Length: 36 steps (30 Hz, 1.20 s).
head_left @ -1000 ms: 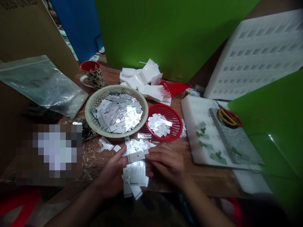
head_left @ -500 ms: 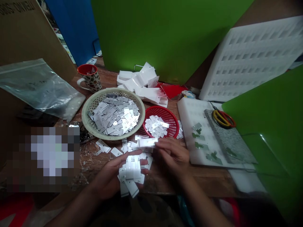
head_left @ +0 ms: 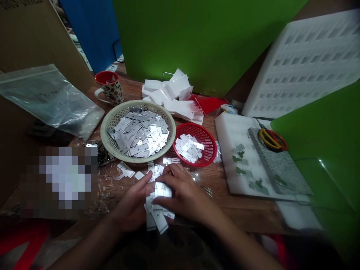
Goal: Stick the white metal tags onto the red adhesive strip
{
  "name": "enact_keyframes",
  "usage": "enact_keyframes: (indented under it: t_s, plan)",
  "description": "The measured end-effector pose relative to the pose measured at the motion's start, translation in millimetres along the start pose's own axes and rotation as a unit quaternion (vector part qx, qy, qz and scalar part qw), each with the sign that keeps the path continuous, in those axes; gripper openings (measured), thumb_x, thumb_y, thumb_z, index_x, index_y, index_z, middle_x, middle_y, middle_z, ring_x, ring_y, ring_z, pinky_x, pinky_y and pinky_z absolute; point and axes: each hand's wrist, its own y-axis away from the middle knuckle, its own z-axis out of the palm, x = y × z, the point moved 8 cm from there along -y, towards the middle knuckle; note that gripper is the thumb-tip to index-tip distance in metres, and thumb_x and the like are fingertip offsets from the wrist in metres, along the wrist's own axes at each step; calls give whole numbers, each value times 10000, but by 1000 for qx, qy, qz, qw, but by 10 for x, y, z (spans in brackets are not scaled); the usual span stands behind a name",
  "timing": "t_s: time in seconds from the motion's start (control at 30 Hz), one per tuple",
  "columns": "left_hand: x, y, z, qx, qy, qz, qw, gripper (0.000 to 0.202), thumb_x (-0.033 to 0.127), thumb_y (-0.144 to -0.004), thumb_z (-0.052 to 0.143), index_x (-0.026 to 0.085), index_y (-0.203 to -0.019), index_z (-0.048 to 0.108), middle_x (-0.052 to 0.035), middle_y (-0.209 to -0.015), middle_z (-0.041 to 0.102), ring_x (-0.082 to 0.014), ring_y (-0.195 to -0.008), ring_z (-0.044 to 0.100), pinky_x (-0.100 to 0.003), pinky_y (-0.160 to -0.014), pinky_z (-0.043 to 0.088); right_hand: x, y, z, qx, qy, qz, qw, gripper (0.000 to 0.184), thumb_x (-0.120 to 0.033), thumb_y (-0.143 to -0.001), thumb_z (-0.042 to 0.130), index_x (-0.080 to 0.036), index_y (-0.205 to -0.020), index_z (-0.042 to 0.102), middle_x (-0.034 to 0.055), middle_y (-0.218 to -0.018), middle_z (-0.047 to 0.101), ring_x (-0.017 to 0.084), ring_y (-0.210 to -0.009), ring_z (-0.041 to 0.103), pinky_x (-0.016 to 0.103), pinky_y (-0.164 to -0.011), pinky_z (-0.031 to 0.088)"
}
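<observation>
My left hand (head_left: 131, 206) is closed around a fanned bunch of small flat metal plates (head_left: 159, 219), low in front of me. My right hand (head_left: 184, 191) curls over the top of that bunch, its thumb and fingers gripping the plates; its palm side is hidden. Beyond the hands stands a cream plastic basket (head_left: 104, 140) heaped with similar metal plates. To its right, a smaller red basket (head_left: 211, 144) holds more of them. Loose plates (head_left: 126, 170) lie on the wooden table just in front of the baskets.
A patterned mug (head_left: 113, 92) and a clear plastic bag (head_left: 59, 101) are at left. White folded sheets (head_left: 176, 93) lie behind the baskets. On the right, a white foam block (head_left: 229, 150) carries a grey slab (head_left: 281, 168) with scissors (head_left: 271, 140) and several plates. Green panels (head_left: 197, 37) stand behind.
My right hand has moved left and down, bringing the single plate it held onto the bunch in my left hand. The view has shifted slightly.
</observation>
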Motion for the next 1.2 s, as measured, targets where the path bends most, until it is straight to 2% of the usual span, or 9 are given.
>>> enact_keyframes:
  t_s: [0.1, 0.17, 0.3, 0.4, 0.6, 0.77, 0.9, 1.03, 1.2]
  plan:
    - [-27, 8, -21, 2, -10, -12, 1000, 559, 503, -929, 379, 113, -1295, 538, -128, -795, 716, -248, -667, 675, -375, -635, 523, 46, -35, 5, -4, -41, 16, 999, 182, -211, -797, 706, -226, -962, 630, 41, -1030, 551, 204, -1001, 531, 358, -881, 462]
    - [-35, 10, -43, 4, -6, -15, 1000, 557, 504, -928, 381, 102, -1272, 558, -127, -784, 711, -237, -667, 666, -358, -633, 516, 72, -30, -11, -3, -51, 24, 998, 177, -207, -818, 685, -227, -982, 623, 38, -1004, 558, 193, -974, 541, 345, -865, 466]
    - [-13, 6, -92, 27, -2, -3, 1000, 524, 486, -927, 408, 91, -1214, 601, -123, -814, 713, -206, -640, 651, -313, -618, 490, 36, 28, 22, -45, -4, 25, 999, 515, -352, -689, 807, -243, -1142, 588, 62, -1079, 557, 245, -1018, 534, 377, -838, 478]
    - [-17, -1, -48, 9, -14, -6, 1000, 542, 503, -926, 389, 105, -1235, 586, -128, -854, 716, -238, -649, 663, -349, -626, 492, -7, 50, 20, -47, 24, 19, 998, 534, -327, -641, 837, -226, -1105, 595, 70, -1100, 559, 260, -1026, 533, 383, -825, 482]
    - [-8, -14, 22, -24, 5, 3, 1000, 531, 470, -945, 351, 129, -1316, 516, -138, -921, 719, -253, -692, 685, -374, -659, 511, -26, 43, -53, 20, -111, 14, 994, 240, -176, -791, 704, -252, -1015, 666, 22, -960, 586, 168, -898, 565, 284, -719, 488]
    - [34, -14, -28, -17, 8, 16, 1000, 523, 460, -942, 374, 132, -1327, 504, -159, -997, 709, -279, -782, 691, -416, -693, 527, 69, 184, -223, 109, -280, -7, 954, 78, -196, -795, 713, -244, -856, 719, -12, -754, 639, 119, -676, 591, 251, -606, 491]
    - [51, -6, -70, -15, 12, 17, 1000, 498, 456, -943, 381, 155, -1317, 514, -154, -995, 712, -302, -839, 692, -449, -707, 532, 203, 322, -365, 200, -269, -52, 941, 106, -173, -805, 671, -249, -857, 723, 17, -825, 704, 155, -780, 659, 308, -700, 545]
    - [47, -3, -45, -30, 3, 19, 999, 495, 464, -940, 379, 165, -1309, 521, -162, -1046, 697, -330, -924, 676, -482, -743, 529, 384, 361, -318, 228, -240, -18, 943, 115, -144, -799, 641, -225, -849, 705, 37, -849, 719, 178, -810, 671, 331, -732, 553]
    - [51, -2, -68, 1, -5, 21, 1000, 529, 490, -930, 384, 150, -1320, 498, -201, -1138, 657, -380, -1007, 639, -554, -774, 509, 437, 372, -384, 260, -199, -18, 945, 145, -126, -808, 622, -229, -891, 680, 34, -868, 707, 190, -828, 666, 353, -764, 534]
